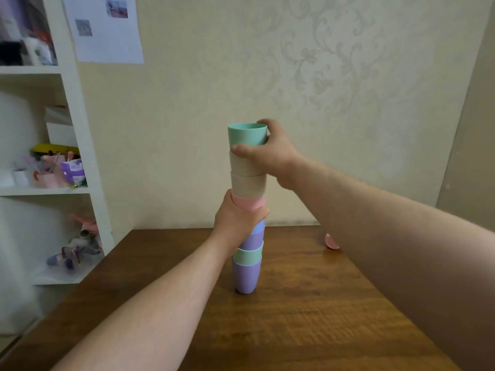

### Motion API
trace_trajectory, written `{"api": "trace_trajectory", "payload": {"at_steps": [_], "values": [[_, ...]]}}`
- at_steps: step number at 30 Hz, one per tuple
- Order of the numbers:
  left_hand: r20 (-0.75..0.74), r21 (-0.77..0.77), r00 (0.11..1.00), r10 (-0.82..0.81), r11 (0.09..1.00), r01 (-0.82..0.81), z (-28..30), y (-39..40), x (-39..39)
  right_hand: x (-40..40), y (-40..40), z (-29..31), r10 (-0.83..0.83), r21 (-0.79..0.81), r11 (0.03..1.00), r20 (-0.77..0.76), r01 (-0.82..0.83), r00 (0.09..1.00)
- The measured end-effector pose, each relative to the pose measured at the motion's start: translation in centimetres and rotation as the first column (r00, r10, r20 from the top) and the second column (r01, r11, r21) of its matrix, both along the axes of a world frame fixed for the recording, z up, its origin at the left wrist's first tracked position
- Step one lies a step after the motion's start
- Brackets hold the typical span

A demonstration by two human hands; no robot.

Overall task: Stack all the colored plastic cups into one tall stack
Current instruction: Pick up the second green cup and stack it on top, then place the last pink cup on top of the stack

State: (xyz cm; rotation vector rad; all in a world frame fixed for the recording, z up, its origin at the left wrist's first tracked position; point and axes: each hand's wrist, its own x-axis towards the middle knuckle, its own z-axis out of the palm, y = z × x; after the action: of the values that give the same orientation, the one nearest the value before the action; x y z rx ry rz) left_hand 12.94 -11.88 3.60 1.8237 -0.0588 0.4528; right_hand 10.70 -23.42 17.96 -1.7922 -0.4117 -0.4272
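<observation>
A tall stack of nested cups stands upright in the middle of the wooden table. From the bottom it shows purple, green, purple, blue, pink and two beige cups. The teal cup sits on top. My right hand wraps the teal cup at its base, thumb across the front. My left hand grips the stack around its middle, just under the pink cup. One more pink cup lies on the table behind my right forearm, partly hidden.
A white shelf unit with boxes, containers and small clutter stands to the left of the table. A wallpapered wall runs close behind the table's far edge. Paper sheets hang on it at the upper left.
</observation>
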Motion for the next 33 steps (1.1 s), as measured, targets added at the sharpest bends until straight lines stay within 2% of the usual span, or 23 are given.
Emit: {"api": "trace_trajectory", "payload": {"at_steps": [8,11,14,16,19,22,24,28,33], "values": [[-0.016,0.036,1.0,0.002,0.999,-0.002,0.3,-0.8,0.0,0.9,-0.6,-1.8,0.087,0.107,0.991,-0.013,-0.086,0.996],[-0.009,0.039,1.0,-0.022,0.999,0.022,0.5,-1.1,-0.1,1.0,-1.5,-1.9,0.087,0.084,0.993,-0.015,-0.085,0.996],[-0.011,-0.031,0.998,-0.058,0.998,0.057,0.7,-1.1,-0.1,0.6,-3.4,-2.7,0.092,-0.075,0.993,-0.002,-0.092,0.996],[0.0,-0.167,0.998,-0.056,0.984,0.055,0.4,-1.0,0.4,0.5,-6.1,-3.9,0.034,-0.179,0.983,0.014,-0.031,0.999],[0.038,-0.292,0.999,-0.02,0.956,0.03,-0.2,-1.8,1.3,1.0,-13.6,-6.9,-0.214,-0.179,0.962,-0.016,0.208,0.977],[0.058,-0.265,0.998,-0.028,0.963,0.043,-0.5,-4.2,1.9,2.1,-21.5,-11.7,-0.514,-0.258,0.849,-0.197,0.462,0.835],[0.062,-0.251,0.997,-0.051,0.966,0.065,-0.6,-6.3,2.2,2.9,-25.0,-15.2,-0.636,-0.341,0.767,-0.288,0.544,0.716],[0.066,-0.184,0.996,-0.061,0.98,0.073,-0.9,-9.6,3.4,4.3,-27.3,-19.9,-0.717,-0.442,0.695,-0.374,0.567,0.588],[0.104,-0.099,0.995,-0.004,0.995,0.014,-1.8,-12.0,3.6,6.7,-28.2,-22.3,-0.728,-0.41,0.662,-0.55,0.628,0.409]]}}
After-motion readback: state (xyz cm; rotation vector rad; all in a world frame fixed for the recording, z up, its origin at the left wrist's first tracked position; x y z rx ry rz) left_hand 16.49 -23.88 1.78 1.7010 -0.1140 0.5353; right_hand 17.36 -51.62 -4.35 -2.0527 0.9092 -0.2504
